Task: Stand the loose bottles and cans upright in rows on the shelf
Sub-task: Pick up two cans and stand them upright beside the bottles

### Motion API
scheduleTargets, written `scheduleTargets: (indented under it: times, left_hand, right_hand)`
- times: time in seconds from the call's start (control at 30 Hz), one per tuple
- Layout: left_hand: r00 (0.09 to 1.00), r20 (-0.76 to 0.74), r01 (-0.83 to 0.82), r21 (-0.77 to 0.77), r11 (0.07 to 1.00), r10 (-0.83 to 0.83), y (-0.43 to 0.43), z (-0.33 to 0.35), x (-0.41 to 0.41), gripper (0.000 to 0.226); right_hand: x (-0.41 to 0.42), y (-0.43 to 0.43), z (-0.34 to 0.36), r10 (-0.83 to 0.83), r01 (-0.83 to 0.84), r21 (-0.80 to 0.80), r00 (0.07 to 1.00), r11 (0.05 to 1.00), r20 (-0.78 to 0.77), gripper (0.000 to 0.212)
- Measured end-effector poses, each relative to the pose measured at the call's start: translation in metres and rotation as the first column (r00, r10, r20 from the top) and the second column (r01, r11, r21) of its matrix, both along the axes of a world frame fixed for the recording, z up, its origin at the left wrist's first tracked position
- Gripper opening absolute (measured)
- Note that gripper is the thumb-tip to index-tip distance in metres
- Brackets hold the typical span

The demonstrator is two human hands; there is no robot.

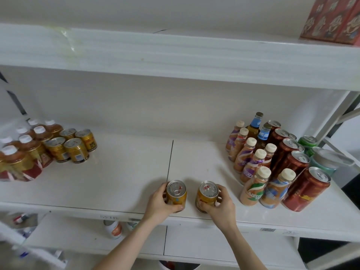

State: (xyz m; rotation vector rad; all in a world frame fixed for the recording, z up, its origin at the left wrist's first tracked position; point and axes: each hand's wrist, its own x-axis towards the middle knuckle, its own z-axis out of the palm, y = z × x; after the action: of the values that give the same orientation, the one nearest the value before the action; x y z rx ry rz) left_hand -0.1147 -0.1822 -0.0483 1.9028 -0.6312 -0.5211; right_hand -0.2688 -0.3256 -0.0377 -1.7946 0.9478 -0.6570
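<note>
Two small gold cans stand upright near the front edge of the white middle shelf [120, 172]. My left hand [158, 204] grips the left gold can [176, 192] from its left side. My right hand [221, 206] wraps the right gold can [207, 194] from the right and front. A small gap separates the two cans. At the left stands a cluster of several gold cans [72, 145] beside tea bottles [25, 149] with white caps. On the right, coffee bottles [251, 162], dark red cans [305, 190] and glass bottles [254, 125] stand in rows.
Green cans [307, 142] and a teal can [323, 162] stand at the far right by the shelf's metal post. The upper shelf [175, 57] overhangs, with a red box [331, 20] on it. A lower shelf holds a white bottle [114, 229].
</note>
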Motion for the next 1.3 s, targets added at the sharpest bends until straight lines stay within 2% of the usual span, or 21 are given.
scheduleTargets:
  times: [0.23, 0.53, 1.1, 1.3]
  left_hand:
    - [0.999, 0.022, 0.032, -0.013, 0.999, -0.032, 0.045, 0.011, 0.016, 0.066]
    - [0.992, 0.069, 0.109, 0.006, 0.994, -0.109, 0.112, 0.03, 0.071, 0.068]
    - [0.996, 0.094, -0.01, 0.003, 1.0, 0.01, 0.19, 0.031, 0.163, 0.069]
    - [0.995, 0.093, 0.023, 0.026, 0.999, -0.026, 0.225, 0.031, 0.206, 0.07]
  right_hand:
    - [0.016, 0.052, 0.011, 0.025, -0.024, -0.018, 1.0, 1.0, 0.016, 0.062]
    - [0.063, 0.12, 0.019, -0.04, 0.04, -0.004, 0.998, 0.999, 0.052, 0.065]
    - [0.164, 0.191, 0.027, 0.063, -0.062, -0.018, 0.998, 0.998, 0.024, 0.068]
    - [0.205, 0.228, 0.025, 0.024, -0.024, -0.009, 0.999, 1.0, 0.03, 0.068]
